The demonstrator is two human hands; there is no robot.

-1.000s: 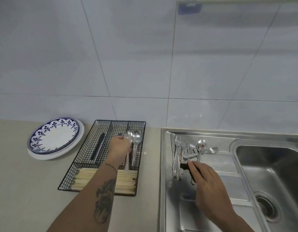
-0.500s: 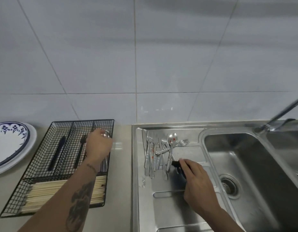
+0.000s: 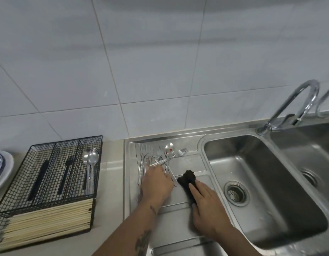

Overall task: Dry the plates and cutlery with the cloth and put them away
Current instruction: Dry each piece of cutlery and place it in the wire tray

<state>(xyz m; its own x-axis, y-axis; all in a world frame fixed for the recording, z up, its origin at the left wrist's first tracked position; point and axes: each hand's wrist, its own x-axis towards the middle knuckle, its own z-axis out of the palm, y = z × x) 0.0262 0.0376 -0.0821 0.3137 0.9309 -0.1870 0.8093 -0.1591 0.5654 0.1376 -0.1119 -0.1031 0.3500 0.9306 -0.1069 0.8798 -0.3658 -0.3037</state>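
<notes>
Left hand [image 3: 157, 183] on shiny wet forks [image 3: 148, 159]; right hand [image 3: 206, 206] grips black cloth [image 3: 186, 179].

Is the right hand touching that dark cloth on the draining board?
Touching. The head view shows the right hand lying over the black cloth, fingers pressed onto it with no gap.

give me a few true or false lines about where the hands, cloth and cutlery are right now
1. The right hand holds the dark cloth on the draining board. True.
2. The left hand is at the wire basket. False: it is on the loose cutlery pile on the draining board.
3. Two spoons lie in the basket's rightmost long compartment. True.
4. The chopsticks lie in the sink basin. False: they fill the basket's near compartment.
5. The patterned plate sits right of the tap. False: it is at the far left edge.
</notes>
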